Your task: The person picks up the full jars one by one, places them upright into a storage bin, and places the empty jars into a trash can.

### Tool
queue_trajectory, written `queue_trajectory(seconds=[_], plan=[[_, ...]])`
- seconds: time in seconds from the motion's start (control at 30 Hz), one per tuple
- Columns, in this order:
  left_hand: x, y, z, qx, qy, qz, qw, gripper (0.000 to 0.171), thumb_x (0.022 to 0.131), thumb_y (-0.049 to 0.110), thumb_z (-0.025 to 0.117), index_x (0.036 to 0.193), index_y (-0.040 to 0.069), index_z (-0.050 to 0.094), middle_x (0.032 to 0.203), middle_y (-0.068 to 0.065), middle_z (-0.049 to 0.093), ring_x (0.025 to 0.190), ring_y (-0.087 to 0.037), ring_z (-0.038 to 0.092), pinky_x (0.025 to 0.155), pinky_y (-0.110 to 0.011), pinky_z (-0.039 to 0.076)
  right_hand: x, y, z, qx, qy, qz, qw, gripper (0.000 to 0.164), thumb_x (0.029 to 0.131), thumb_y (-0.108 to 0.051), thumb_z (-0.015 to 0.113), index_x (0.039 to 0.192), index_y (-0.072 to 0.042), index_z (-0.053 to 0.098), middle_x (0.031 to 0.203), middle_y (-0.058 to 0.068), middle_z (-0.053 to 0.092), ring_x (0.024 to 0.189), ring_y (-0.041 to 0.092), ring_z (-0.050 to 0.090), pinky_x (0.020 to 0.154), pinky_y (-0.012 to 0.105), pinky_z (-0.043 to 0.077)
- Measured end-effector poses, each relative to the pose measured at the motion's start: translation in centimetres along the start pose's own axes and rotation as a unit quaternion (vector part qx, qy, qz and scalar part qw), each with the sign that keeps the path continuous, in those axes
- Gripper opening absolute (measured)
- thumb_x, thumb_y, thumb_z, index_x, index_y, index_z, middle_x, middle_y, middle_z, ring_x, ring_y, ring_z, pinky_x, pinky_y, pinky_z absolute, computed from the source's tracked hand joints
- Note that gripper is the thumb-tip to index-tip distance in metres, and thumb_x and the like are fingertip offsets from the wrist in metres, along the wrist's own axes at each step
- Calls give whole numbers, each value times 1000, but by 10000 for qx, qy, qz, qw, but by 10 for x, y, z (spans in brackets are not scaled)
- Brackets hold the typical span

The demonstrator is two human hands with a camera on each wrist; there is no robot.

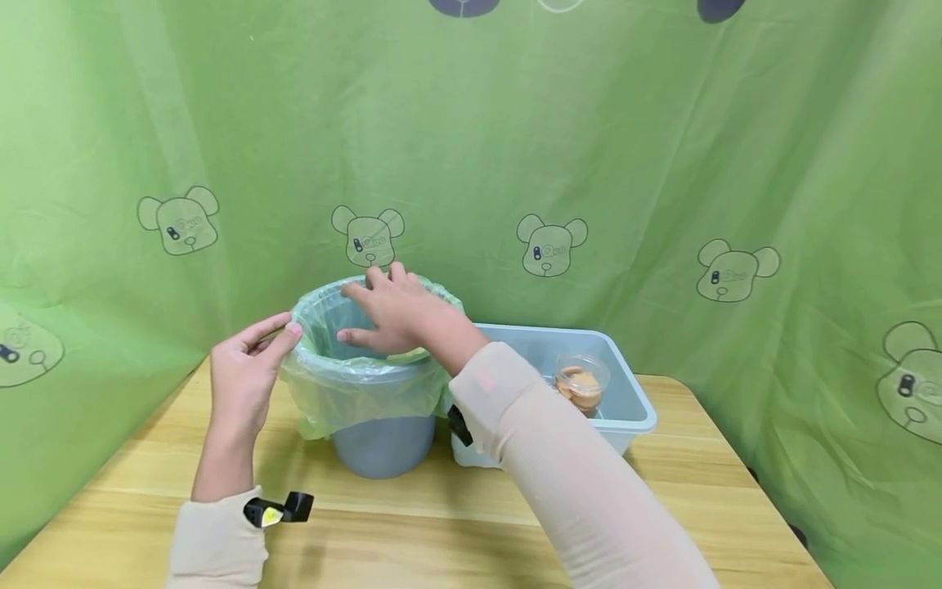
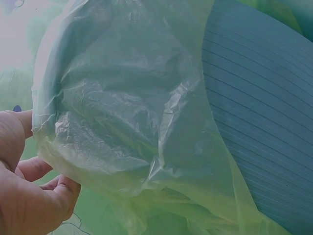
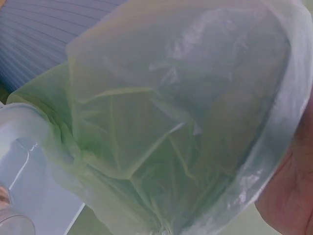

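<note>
A grey-blue trash can [image 1: 384,446] stands on the table, lined with a thin, see-through green garbage bag [image 1: 361,401] whose top is folded down over the rim. At the can's left edge, my left hand [image 1: 246,368] pinches the bag at the rim between thumb and fingers. The left wrist view shows the left hand [image 2: 34,181] beside the bag-covered rim. My right hand [image 1: 401,315] is over the can's mouth, fingers spread and thumb pointing left. In the right wrist view the bag [image 3: 161,112] hides most of the right hand [image 3: 288,191].
A light blue rectangular bin [image 1: 633,393] stands right of the can, partly behind my right forearm. Inside it is a clear round tub [image 1: 581,380] with tan, round, biscuit-like pieces. Wooden table [image 1: 412,532] lies in front; a green bear-print curtain [image 1: 471,147] hangs behind.
</note>
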State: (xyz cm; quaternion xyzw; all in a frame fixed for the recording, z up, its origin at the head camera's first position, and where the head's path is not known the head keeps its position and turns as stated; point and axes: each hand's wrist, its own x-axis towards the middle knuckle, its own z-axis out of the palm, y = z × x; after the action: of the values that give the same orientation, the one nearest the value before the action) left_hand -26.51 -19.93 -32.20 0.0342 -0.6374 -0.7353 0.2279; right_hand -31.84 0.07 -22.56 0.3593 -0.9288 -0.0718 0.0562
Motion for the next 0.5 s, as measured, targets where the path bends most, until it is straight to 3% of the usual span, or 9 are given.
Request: queue_trajectory(seconds=[0.23, 0.5], plan=[[1, 1, -6, 339, 42, -10, 9994, 46, 89, 21, 83, 128, 1, 70, 120, -5, 67, 100, -9, 64, 79, -15, 54, -7, 2, -3, 173, 118, -48, 9998, 71, 102, -64, 43, 160, -24, 34, 150, 11, 42, 125, 31, 39, 106, 46, 36], [-2, 6, -12, 1216, 1, 106, 9925, 45, 93, 29, 77, 131, 7, 70, 117, -1, 67, 98, -7, 61, 74, -16, 52, -34, 12, -8, 667, 397, -82, 9970, 68, 104, -60, 44, 160, -23, 34, 150, 9, 45, 125, 30, 41, 105, 46, 35]])
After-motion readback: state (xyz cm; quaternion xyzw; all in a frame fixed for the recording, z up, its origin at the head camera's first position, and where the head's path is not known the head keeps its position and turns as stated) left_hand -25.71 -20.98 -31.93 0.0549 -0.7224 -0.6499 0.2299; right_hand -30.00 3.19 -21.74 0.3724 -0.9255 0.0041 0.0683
